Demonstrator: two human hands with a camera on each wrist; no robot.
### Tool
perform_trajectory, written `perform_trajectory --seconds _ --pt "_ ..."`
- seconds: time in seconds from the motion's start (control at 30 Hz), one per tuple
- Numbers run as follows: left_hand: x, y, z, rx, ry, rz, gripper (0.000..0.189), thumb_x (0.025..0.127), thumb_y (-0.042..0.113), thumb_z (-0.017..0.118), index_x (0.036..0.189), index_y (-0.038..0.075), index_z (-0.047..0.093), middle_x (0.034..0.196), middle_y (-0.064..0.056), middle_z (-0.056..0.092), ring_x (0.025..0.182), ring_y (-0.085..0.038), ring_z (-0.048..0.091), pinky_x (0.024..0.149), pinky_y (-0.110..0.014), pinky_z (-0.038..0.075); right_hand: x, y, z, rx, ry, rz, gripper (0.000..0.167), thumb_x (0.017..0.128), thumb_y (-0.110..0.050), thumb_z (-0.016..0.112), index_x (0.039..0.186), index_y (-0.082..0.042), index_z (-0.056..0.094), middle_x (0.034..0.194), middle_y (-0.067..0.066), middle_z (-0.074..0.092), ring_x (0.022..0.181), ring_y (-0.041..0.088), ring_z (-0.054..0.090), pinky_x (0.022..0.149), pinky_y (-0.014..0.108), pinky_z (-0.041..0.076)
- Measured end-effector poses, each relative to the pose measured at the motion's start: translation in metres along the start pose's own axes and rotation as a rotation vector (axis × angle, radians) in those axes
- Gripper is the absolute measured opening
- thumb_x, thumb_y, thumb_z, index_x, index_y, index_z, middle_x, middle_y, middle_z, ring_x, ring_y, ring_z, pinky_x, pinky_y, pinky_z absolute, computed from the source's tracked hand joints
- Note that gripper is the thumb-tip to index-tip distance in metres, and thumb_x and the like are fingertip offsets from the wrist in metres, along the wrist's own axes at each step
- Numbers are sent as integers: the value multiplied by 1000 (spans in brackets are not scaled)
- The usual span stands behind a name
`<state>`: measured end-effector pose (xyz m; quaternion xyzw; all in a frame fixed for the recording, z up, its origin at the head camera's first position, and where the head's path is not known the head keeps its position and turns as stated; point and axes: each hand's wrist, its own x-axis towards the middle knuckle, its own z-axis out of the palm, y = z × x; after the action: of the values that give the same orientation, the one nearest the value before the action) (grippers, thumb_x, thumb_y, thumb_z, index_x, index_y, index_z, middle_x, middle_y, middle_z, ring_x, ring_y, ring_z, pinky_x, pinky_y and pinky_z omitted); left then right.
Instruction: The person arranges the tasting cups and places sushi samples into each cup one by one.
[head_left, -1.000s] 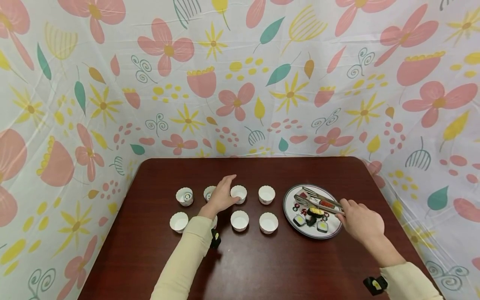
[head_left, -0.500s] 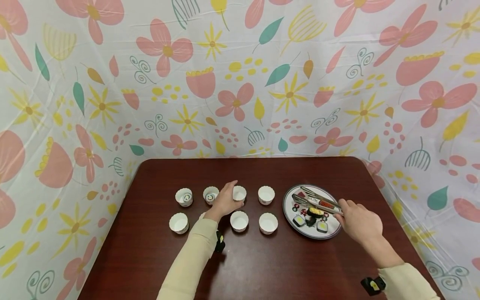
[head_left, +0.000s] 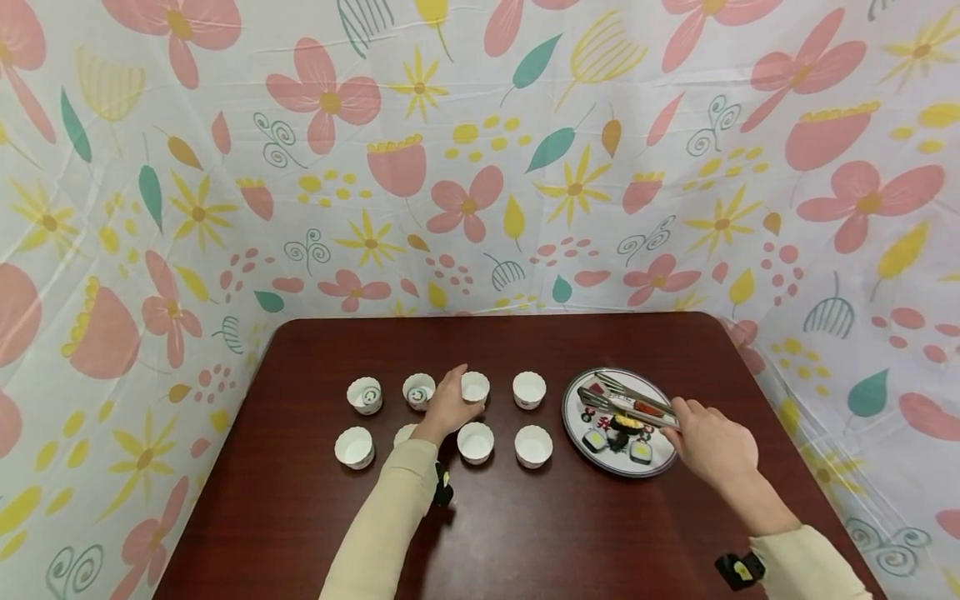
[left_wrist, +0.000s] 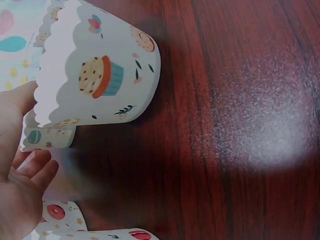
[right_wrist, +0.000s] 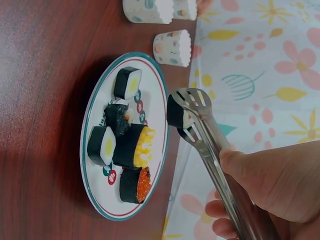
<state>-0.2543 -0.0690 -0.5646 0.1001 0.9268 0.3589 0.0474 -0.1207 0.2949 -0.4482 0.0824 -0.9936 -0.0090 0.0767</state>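
My left hand (head_left: 447, 407) has its thumb and fingers around the rim of a white paper baking cup (head_left: 476, 385), third from the left in the back row. In the left wrist view a muffin-print cup (left_wrist: 112, 75) stands close in front of that hand (left_wrist: 17, 200). My right hand (head_left: 716, 442) grips metal tongs (head_left: 637, 405) over the round plate (head_left: 570, 429). In the right wrist view, the slotted tips of the tongs (right_wrist: 215, 150) hold a seaweed-wrapped sushi piece (right_wrist: 176, 112) above the plate rim. Several other sushi pieces, including one topped with orange roe (right_wrist: 135, 185), lie on the plate.
Baking cups stand in two rows on the dark red table (head_left: 600, 533). Two back-left cups, the outer (head_left: 364, 396) and its neighbour (head_left: 417, 390), each contain a sushi roll. An end cup (head_left: 529, 390) stands left of the plate. A flower-print cloth (head_left: 480, 167) hangs behind.
My left hand has come down and closed in around the third back-row cup, uncovering the second cup. The right hand and tongs have barely moved.
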Motion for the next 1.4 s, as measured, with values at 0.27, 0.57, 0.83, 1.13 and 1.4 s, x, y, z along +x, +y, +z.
perform_trajectory --seconds 0.27,0.57,0.83,1.13,1.4 --pt "1 0 2 0 21 -25 78 77 25 73 142 9 32 141 -13 39 124 -31 43 95 -46 41 2 -1 1 -4 27 -7 34 80 -27 69 96 -1 53 74 8 55 61 26 56 44 36 41" --pt "3 0 5 -4 45 -19 74 76 24 73 139 9 37 137 -12 43 120 -31 47 92 -46 43 7 -7 -3 14 30 7 34 80 -27 69 98 -1 54 79 9 57 64 27 56 45 38 42" --pt "2 0 5 11 57 -6 69 76 24 73 135 7 42 131 -11 47 116 -30 50 91 -45 44 15 -22 -6 25 23 -5 35 82 -26 68 101 -1 54 80 8 56 65 26 56 43 35 40" --pt "-1 1 5 1 57 -19 66 77 23 74 134 10 43 129 -13 50 114 -30 51 89 -45 44 33 -45 -6 53 80 -22 31 81 -28 69 90 -5 51 75 7 53 64 27 56 42 37 40" --pt "0 0 7 12 64 1 65 76 24 74 133 10 44 126 -12 52 112 -30 53 88 -45 45 47 -61 -1 70 127 -56 30 80 -28 70 89 -6 51 79 8 59 72 28 61 48 42 45"
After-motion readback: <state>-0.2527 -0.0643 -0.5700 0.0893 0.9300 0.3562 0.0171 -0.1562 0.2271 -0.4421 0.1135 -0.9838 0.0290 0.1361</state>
